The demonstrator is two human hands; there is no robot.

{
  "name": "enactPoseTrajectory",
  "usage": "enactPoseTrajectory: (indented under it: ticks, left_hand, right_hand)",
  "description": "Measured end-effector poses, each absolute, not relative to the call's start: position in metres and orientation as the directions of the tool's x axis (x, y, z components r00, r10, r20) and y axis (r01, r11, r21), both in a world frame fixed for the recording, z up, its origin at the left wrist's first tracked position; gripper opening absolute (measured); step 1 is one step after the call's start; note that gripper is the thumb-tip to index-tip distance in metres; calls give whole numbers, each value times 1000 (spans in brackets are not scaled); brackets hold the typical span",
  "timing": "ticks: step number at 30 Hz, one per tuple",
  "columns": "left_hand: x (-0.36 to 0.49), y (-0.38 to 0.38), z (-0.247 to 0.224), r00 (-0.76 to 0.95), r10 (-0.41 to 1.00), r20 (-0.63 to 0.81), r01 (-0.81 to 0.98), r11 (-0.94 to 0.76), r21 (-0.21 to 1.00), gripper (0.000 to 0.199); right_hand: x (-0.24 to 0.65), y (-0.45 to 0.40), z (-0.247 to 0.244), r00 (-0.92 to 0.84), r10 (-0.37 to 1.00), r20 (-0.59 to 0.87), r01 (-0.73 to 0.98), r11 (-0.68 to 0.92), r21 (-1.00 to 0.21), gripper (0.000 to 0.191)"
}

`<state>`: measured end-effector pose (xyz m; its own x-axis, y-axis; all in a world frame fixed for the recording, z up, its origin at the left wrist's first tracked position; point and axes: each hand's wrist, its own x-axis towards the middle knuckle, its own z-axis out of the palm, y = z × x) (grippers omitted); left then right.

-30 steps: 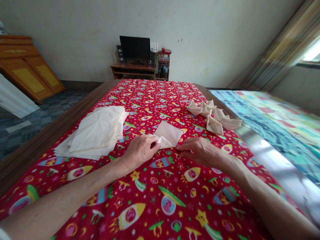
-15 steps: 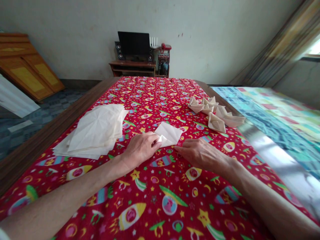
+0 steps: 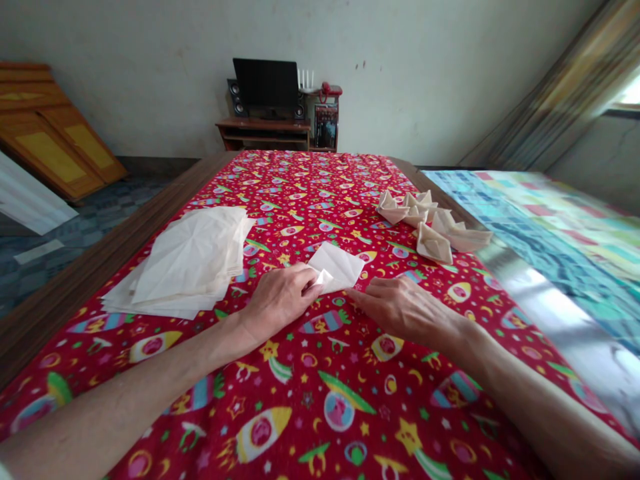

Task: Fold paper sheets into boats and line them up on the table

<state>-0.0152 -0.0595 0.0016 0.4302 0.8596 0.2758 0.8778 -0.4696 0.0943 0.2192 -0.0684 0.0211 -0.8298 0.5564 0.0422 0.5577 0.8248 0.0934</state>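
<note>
A folded piece of white paper (image 3: 343, 265) lies on the red tablecloth in front of me. My left hand (image 3: 285, 293) is closed on its left corner, thumb and fingers pinching a small raised fold. To the right, my right hand (image 3: 395, 301) rests palm down by the paper's lower right edge. One of its digits reaches out with the tip close to that edge; whether it touches cannot be made out. The other fingers are bent, and nothing shows in them.
A stack of creased white paper sheets (image 3: 193, 257) lies at the left. Several folded paper boats (image 3: 435, 243) stand at the right. The patterned red tablecloth (image 3: 320, 360) covers the table. A bed (image 3: 530, 220) adjoins on the right; a monitor (image 3: 267, 83) stands beyond.
The view has shifted very slightly. Both hands and the paper keep practically the same places, with my left hand still pinching the corner.
</note>
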Motion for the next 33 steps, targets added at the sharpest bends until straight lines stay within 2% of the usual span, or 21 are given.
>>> enactPoseTrajectory:
  ticks: [8,13,17,21,33]
  left_hand:
    - [-17,-61,1,440,848,297,856,-496,146,20]
    - [-17,-62,-2,440,838,322,848,-506,158,19]
    - [-17,-63,-1,436,841,320,852,-500,156,19]
    - [-17,-63,0,426,849,312,857,-489,161,20]
    - [-17,-62,-1,432,844,318,854,-496,158,19]
  right_hand:
    - [217,-70,17,-860,497,113,510,846,154,25]
    - [214,-74,8,-840,532,106,542,811,221,29]
    - [218,-78,-8,-836,538,110,546,792,275,46]
    - [219,-84,-16,-813,567,132,580,773,256,56]
    - [223,-89,-23,-783,600,166,622,760,187,59]
